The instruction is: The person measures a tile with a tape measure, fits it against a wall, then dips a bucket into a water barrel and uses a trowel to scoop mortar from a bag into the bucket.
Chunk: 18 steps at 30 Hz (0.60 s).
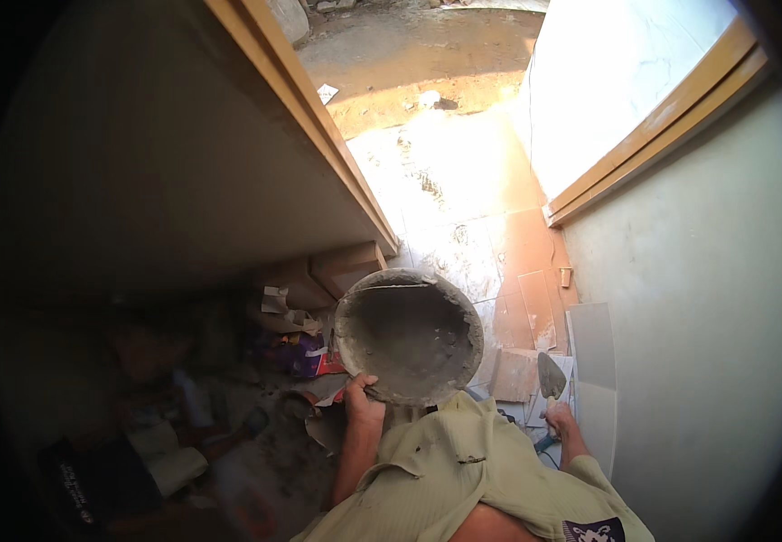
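A round mortar tub (477, 339), crusted with grey cement around its rim, is held in front of my body. Its dark inside has grey residue along the wall, and a thin handle crosses its far side. The fingers of my left hand (364, 400) are closed on the near left rim. Out to the right, my right hand (559, 417) is wrapped round the grip of a pointed trowel (551, 374). The trowel's grey blade points away from me, over pale tiles near the wall.
Wooden door frames (311, 113) flank a sunlit doorway. Tile pieces (514, 374) lie on the floor, with pale panels (593, 348) against the right wall (689, 298). Left are boxes (346, 269), a purple bag (299, 355) and shadowed clutter. A small cup (565, 276) stands near the right wall.
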Tool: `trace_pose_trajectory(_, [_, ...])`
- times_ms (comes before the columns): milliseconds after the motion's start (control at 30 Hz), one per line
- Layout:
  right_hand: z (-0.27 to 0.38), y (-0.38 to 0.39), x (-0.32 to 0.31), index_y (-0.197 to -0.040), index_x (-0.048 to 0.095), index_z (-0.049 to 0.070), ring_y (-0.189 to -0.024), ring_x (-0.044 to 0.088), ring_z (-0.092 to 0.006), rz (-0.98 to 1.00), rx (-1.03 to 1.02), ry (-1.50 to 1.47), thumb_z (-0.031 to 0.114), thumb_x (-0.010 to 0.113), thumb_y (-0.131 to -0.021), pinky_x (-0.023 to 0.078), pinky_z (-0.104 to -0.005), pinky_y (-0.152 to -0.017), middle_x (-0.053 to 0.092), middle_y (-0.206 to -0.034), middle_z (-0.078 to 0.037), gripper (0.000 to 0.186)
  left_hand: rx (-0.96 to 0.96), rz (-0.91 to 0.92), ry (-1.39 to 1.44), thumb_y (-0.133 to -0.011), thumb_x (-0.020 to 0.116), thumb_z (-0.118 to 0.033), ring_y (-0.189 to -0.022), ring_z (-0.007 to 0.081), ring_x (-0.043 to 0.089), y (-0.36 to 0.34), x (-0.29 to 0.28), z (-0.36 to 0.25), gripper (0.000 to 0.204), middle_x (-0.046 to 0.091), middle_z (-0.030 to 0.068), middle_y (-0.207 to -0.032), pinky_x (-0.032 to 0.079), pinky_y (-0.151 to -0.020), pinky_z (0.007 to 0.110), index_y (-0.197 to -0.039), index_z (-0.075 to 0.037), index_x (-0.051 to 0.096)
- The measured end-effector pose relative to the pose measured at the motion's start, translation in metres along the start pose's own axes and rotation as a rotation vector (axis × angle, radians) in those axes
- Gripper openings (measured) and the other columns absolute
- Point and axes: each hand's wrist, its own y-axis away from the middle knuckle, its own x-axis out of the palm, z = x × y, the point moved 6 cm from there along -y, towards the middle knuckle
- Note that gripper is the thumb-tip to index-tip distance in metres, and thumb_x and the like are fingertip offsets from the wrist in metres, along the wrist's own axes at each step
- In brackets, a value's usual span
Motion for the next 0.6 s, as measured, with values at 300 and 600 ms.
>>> trace_pose_trajectory(300, [0.033,-0.087,-0.083,-0.097,0.061,-0.006,-0.089,0.065,-0.0375,0.15,-0.008,0.0,0.029,0.065,-0.079,0.052,-0.0436,-0.077,0.065,-0.091,-0.028,0.04,-0.199,-0.03,-0.129,-0.068,0.053,0.002,-0.091,0.0302,0.061,-0.141,0.271,0.033,0.034,0.06,0.0115,-0.094,0.051,-0.089,0.046,-0.101,0.001,0.057])
trace_pose_trajectory(600, [0.151,-0.29,-0.343,-0.095,0.061,-0.006,-0.083,0.065,-0.0365,0.24,-0.046,0.069,0.027,0.064,-0.078,0.052,-0.0435,-0.072,0.065,-0.087,-0.027,0.036,-0.007,-0.155,0.032,-0.065,0.057,0.007,-0.082,0.0237,0.06,-0.263,0.461,0.013,0.024,0.058,0.007,-0.083,0.053,-0.08,0.04,-0.087,-0.001,0.058])
